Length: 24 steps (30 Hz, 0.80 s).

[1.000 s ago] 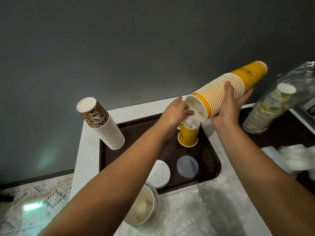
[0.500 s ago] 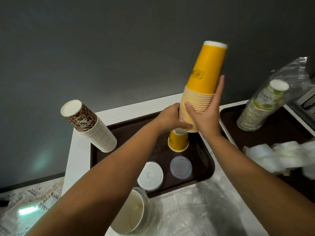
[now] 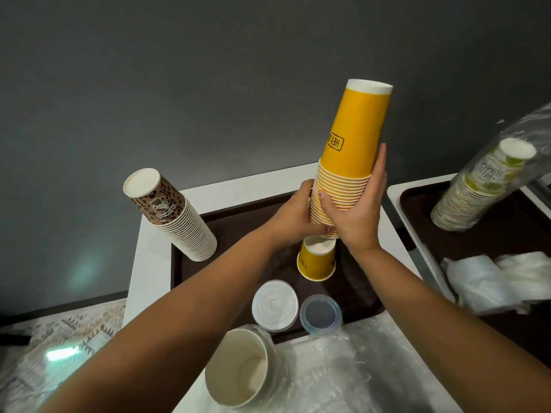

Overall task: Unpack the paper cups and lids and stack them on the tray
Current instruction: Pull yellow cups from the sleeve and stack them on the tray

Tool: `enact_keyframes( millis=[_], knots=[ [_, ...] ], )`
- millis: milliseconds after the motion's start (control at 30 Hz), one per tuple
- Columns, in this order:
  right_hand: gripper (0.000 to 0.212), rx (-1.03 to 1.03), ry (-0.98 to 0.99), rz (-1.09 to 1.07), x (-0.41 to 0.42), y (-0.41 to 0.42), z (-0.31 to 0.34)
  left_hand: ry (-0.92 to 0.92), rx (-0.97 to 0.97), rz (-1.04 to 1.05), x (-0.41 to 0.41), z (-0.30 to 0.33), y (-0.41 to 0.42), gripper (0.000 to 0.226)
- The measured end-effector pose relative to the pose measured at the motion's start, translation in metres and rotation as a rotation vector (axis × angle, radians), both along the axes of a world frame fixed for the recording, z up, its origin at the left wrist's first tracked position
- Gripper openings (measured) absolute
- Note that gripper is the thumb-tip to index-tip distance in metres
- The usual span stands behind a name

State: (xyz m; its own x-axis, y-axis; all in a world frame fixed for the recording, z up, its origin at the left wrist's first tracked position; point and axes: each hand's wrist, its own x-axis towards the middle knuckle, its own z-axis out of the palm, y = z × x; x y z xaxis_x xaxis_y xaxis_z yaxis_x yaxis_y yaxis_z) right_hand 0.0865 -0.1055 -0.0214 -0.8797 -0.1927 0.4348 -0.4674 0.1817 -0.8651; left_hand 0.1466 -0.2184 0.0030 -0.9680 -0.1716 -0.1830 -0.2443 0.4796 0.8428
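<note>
A tall stack of upside-down yellow paper cups (image 3: 354, 138) stands upright in the air above the dark brown tray (image 3: 229, 225). My left hand (image 3: 293, 222) grips its lower left side and my right hand (image 3: 356, 207) wraps its front and right side. Directly under the stack a single upside-down yellow cup (image 3: 316, 260) stands on the tray, with a small gap to the stack's base. A white lid (image 3: 275, 305) and a clear lid (image 3: 320, 315) lie at the tray's near edge.
A leaning stack of brown patterned cups (image 3: 173, 216) stands at the tray's left end. A second tray (image 3: 417, 204) on the right holds green-print cups (image 3: 477, 189) in plastic wrap and crumpled plastic (image 3: 492, 281). Wrapped white cups (image 3: 238, 368) lie near me on clear plastic.
The yellow stack swung from lying tilted to the right to standing upright over the single cup. My left hand moved from the stack's open end to its lower side.
</note>
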Motion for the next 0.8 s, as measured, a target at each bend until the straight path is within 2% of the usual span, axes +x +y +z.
enact_keyframes(
  millis=[133,300,467,667,800],
  knots=[
    [0.094,-0.038,0.012,-0.001,0.010,-0.001,0.003,0.007,0.061,-0.029,0.010,-0.002,-0.001,0.086],
    [0.096,-0.095,0.016,0.021,0.028,0.002,0.012,0.071,0.039,-0.053,0.027,-0.001,-0.007,0.088],
    [0.099,-0.065,-0.007,0.052,0.051,0.003,-0.002,0.012,-0.012,-0.109,0.040,-0.015,-0.012,0.105],
    [0.101,0.045,-0.150,0.142,0.062,-0.007,-0.025,-0.013,-0.077,-0.011,0.049,-0.046,-0.025,0.098],
    [0.099,0.093,-0.124,0.264,0.063,-0.028,-0.038,0.040,-0.091,0.089,0.058,-0.057,-0.042,0.093]
  ],
)
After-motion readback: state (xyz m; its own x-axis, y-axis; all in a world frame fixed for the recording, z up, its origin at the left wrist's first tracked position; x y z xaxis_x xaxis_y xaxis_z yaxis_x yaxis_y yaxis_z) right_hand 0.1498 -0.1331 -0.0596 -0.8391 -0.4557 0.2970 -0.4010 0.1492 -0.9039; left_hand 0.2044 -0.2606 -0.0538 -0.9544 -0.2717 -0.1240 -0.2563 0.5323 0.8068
